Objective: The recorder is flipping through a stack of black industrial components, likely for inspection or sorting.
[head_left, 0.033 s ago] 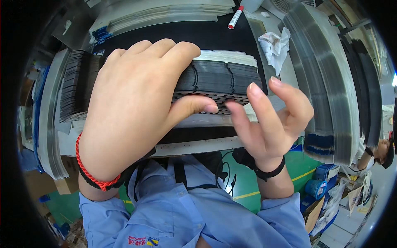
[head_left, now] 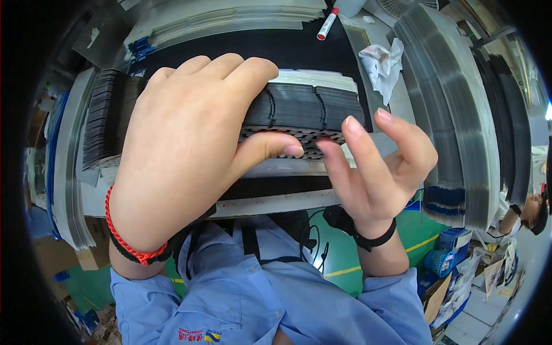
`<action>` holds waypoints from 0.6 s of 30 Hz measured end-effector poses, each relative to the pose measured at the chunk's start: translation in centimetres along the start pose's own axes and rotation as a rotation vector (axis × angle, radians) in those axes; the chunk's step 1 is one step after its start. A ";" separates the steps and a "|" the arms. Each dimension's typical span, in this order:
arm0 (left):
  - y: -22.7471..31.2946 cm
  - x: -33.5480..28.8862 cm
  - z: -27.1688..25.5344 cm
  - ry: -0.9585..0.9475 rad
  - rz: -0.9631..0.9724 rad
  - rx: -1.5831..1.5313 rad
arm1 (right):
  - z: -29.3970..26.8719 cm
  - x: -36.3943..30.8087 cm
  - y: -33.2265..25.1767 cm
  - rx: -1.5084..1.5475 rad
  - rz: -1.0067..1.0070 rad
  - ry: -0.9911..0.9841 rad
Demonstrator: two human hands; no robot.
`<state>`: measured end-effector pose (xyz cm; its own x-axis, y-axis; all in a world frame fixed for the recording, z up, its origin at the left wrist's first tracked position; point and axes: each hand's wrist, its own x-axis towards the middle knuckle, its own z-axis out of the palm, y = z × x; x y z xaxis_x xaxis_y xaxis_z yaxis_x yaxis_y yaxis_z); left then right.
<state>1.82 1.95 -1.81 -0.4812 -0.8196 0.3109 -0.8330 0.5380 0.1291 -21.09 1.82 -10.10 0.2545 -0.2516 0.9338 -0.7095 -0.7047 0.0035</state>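
Observation:
A thick stack of thin black sheets [head_left: 296,106] with notched edges lies across the bench in front of me. Pale sheets [head_left: 316,79] show along its far side, and its near face has a black-and-white pattern. My left hand [head_left: 190,121] is closed over the left part of the stack, fingers over the far side and thumb along the near face; the palm hides that part. Just off the stack's right end, my right hand [head_left: 376,167] has its fingers spread and holds nothing. Its thumb tip is beside the near face; whether they touch I cannot tell.
Another row of black sheets [head_left: 106,121] stands at the left. Tall bundles of translucent sheets [head_left: 443,109] line the right side. Toward the back lie a red-and-white marker [head_left: 328,24] and a crumpled white cloth [head_left: 382,66]. A person [head_left: 517,215] is at the far right.
My right hand has shifted very slightly to the right, its thumb a little too. The left hand and the stack stay in place.

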 end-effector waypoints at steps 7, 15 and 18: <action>-0.1 -0.2 0.3 0.010 -0.007 0.013 | 0.3 -0.8 -0.2 -0.064 -0.033 0.008; -0.1 -0.2 0.2 0.003 -0.007 0.017 | -0.4 -0.5 -0.5 -0.071 -0.049 -0.014; -0.1 -0.3 0.2 0.002 -0.010 0.022 | -0.6 -0.5 -0.8 -0.022 -0.037 -0.028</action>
<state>1.97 2.11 -2.06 -0.4720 -0.8247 0.3115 -0.8436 0.5251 0.1120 -21.08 2.91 -10.37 0.2993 -0.2441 0.9224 -0.7134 -0.6992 0.0464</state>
